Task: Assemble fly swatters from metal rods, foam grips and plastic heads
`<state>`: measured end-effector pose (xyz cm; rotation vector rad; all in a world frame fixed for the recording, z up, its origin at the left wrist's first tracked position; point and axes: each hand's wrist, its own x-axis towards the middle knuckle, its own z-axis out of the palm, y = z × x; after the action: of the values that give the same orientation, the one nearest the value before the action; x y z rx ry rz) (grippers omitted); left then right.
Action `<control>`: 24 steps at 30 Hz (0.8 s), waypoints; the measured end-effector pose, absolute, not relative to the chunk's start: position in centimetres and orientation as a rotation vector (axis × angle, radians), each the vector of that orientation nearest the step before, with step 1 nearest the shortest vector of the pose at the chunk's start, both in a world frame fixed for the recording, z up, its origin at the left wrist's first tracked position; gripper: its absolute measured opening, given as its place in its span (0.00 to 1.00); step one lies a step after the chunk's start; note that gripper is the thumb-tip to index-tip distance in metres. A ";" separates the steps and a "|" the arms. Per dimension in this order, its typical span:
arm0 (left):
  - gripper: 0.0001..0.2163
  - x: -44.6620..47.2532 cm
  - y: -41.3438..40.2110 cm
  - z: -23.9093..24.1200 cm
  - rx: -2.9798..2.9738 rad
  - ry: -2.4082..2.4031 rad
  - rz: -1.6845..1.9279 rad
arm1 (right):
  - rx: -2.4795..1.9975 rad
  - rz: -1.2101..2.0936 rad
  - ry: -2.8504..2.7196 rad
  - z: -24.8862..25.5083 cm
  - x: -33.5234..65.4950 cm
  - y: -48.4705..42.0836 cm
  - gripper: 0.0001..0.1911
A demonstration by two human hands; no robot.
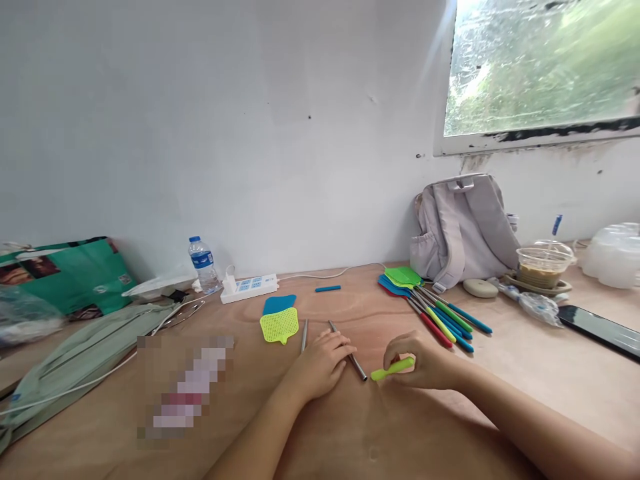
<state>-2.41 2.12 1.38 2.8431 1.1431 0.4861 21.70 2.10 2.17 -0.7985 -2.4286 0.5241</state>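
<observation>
My right hand (pixel 413 360) pinches a short yellow-green handle sleeve (pixel 400 366) just above the table, its narrow end pointing left. Close to that end lies the lower tip of a grey metal tube (pixel 357 365). My left hand (pixel 324 360) is closed over the tube's middle, with the fingers across it and the thumb side near the table. A second metal tube (pixel 304 335) sticks out beyond my left hand, its lower part hidden. Farther back, a yellow-green fly swatter head (pixel 280 325) partly covers a blue swatter head (pixel 279 305).
A blue sleeve (pixel 328 289) lies near the wall. Several swatters (pixel 440 313) are piled at right, before a grey backpack (pixel 465 230). A phone (pixel 600 328) and drink cup (pixel 544 267) are far right. Behind left stand a power strip (pixel 250 287) and water bottle (pixel 203 263).
</observation>
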 end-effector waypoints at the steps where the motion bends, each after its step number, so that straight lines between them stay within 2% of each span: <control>1: 0.15 -2.4 2.4 1.1 2.839 1.177 0.495 | -0.840 0.510 -2.452 2.3 21.8 2.1 0.07; 8: 0.11 -1.2 3.9 -0.3 2.799 1.284 0.610 | -1.148 0.556 -2.566 2.9 21.8 1.6 0.12; 17: 0.07 0.9 4.7 -0.8 2.852 1.413 0.519 | -1.308 0.465 -2.495 1.3 21.0 1.9 0.05; 24: 0.06 1.3 4.6 -0.4 3.052 1.385 0.389 | -1.365 0.390 -2.375 1.0 20.4 1.9 0.04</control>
<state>1.30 4.60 -0.36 3.0522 1.3847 0.3886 20.39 1.89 0.99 -1.3652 -2.3753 0.3899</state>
